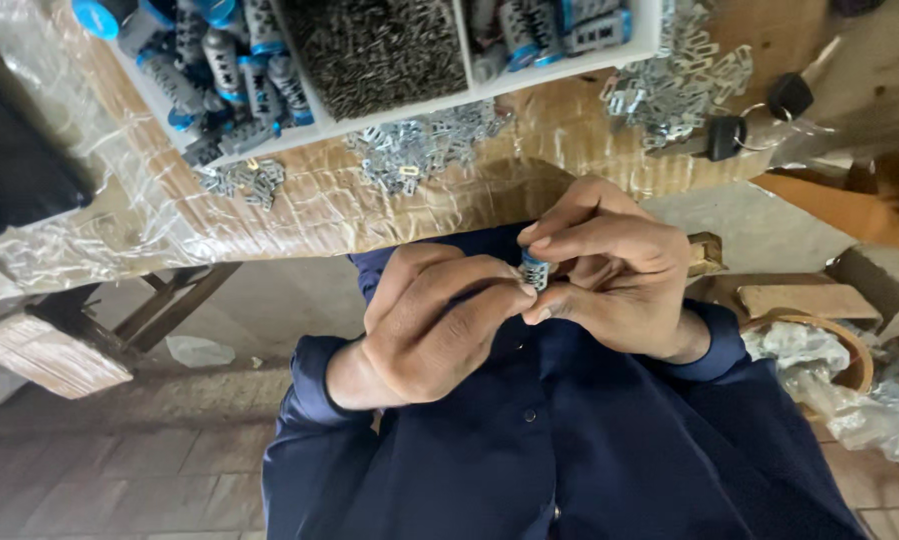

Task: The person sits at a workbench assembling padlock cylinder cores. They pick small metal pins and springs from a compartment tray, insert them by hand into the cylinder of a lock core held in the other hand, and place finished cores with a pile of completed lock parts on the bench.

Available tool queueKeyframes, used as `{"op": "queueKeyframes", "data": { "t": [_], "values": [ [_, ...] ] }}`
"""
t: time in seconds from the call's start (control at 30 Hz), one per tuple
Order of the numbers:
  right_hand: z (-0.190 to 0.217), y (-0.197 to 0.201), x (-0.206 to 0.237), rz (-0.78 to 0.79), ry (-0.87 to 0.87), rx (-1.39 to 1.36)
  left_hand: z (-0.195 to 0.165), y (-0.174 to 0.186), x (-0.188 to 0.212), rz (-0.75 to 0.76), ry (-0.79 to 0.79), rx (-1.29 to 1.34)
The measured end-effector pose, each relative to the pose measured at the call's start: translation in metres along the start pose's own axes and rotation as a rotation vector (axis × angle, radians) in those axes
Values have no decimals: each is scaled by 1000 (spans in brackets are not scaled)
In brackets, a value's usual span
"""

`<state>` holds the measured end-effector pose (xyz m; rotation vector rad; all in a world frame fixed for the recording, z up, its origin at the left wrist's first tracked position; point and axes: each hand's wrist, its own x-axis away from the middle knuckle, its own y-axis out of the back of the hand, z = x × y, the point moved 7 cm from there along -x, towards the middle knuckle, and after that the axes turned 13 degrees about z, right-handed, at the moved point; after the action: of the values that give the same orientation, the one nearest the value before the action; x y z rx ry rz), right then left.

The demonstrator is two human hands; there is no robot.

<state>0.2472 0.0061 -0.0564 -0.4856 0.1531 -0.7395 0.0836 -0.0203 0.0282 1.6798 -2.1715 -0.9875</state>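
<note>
Both hands meet over a small part, just in front of the table edge.

The left hand and right hand touch at the fingertips, with a small cylindrical part pinched between them, above the person's lap. Beyond the hands runs the plastic-covered table. On it stands a divided tray: its left compartment holds capped cylinders, its middle one a heap of tiny metal pieces, its right one more cylinders. Loose metal clips lie on the table between tray and hands; another pile of clips lies right of the tray, with keys just beside it. A wooden hoop sits low at the right.
</note>
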Motion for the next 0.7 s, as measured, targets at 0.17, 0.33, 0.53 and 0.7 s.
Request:
{"op": "queueKeyframes", "data": {
  "t": [0.17,0.33,0.53,0.7],
  "values": [
    [-2,-12,-18,162,-32,-196,20,4,5,124,79,395],
    [11,-3,-4,230,-50,-74,35,-19,11,252,423,726],
    [39,87,68,-371,331,37,-3,-56,-51,57,-31,-156],
    [43,112,128,-597,376,144,-1,-105,-101,-61,-23,-520]
  ]
}}
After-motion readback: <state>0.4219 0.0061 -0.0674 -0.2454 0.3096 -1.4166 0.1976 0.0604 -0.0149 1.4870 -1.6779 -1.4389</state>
